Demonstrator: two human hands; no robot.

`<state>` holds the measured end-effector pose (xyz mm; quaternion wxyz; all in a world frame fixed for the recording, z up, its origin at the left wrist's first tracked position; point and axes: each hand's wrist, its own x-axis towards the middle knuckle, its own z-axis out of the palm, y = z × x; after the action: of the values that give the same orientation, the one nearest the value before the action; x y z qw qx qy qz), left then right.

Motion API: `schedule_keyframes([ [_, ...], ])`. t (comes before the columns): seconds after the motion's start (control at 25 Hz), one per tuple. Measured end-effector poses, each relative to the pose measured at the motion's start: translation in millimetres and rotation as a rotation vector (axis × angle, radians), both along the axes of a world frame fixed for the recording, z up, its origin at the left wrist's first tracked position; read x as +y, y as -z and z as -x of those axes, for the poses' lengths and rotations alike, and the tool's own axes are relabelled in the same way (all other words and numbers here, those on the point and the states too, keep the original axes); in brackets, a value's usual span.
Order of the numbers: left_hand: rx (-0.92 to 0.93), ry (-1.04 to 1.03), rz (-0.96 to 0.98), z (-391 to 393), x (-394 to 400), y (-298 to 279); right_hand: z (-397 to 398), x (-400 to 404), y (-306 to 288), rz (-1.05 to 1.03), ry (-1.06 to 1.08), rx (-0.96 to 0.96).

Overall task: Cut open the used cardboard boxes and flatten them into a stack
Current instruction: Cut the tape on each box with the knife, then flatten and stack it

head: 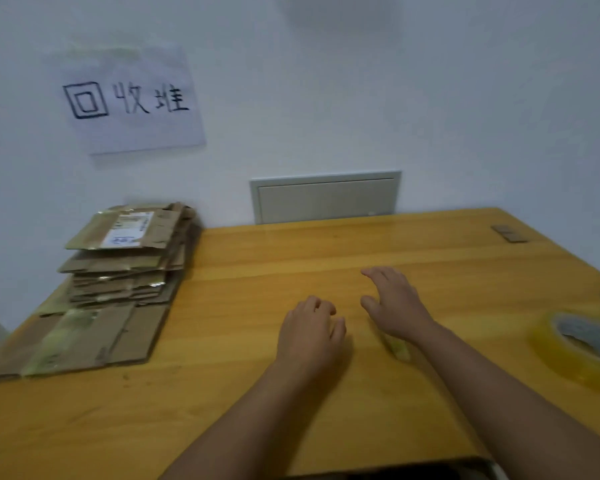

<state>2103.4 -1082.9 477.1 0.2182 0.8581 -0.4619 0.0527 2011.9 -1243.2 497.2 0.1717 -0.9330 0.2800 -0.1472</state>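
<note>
A stack of flattened cardboard boxes (118, 271) lies at the table's far left against the wall; the top piece carries a white label, and the bottom sheet spreads toward me. My left hand (310, 336) hovers over the middle of the wooden table (291, 247) with its fingers loosely curled and nothing in it. Just to its right, my right hand (394, 303) is held out with straight, spread fingers, also holding nothing. A small yellowish object (399, 348), too blurred to name, lies on the table under my right wrist.
A roll of clear yellowish tape (582, 344) sits at the table's right edge. A small brown scrap (509, 233) lies near the far right corner. On the wall are a handwritten paper sign (129, 98) and a grey panel (326, 197).
</note>
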Motion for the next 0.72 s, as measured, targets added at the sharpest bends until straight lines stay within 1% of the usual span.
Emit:
schedule_keyframes([
  [0.12,0.017,-0.015,-0.086,48.0,-34.5,4.5,37.7,-10.8,9.9,-0.023,0.035,0.004],
  [0.24,0.067,-0.058,-0.232,69.3,-57.9,4.9,60.3,-15.7,26.3,-0.010,0.089,0.032],
  [0.32,0.074,-0.070,-0.290,75.9,-66.9,5.0,73.7,-20.2,38.6,0.010,0.147,0.080],
  [0.44,0.060,-0.109,-0.306,71.3,-71.2,2.6,84.5,-19.5,57.2,0.040,0.146,0.166],
  [0.6,0.018,-0.130,-0.350,45.6,-62.0,-1.2,83.5,-19.5,64.5,0.056,0.152,0.170],
  [0.72,-0.022,-0.163,-0.302,16.7,-38.7,-5.0,84.4,-19.2,63.6,0.063,0.156,0.189],
])
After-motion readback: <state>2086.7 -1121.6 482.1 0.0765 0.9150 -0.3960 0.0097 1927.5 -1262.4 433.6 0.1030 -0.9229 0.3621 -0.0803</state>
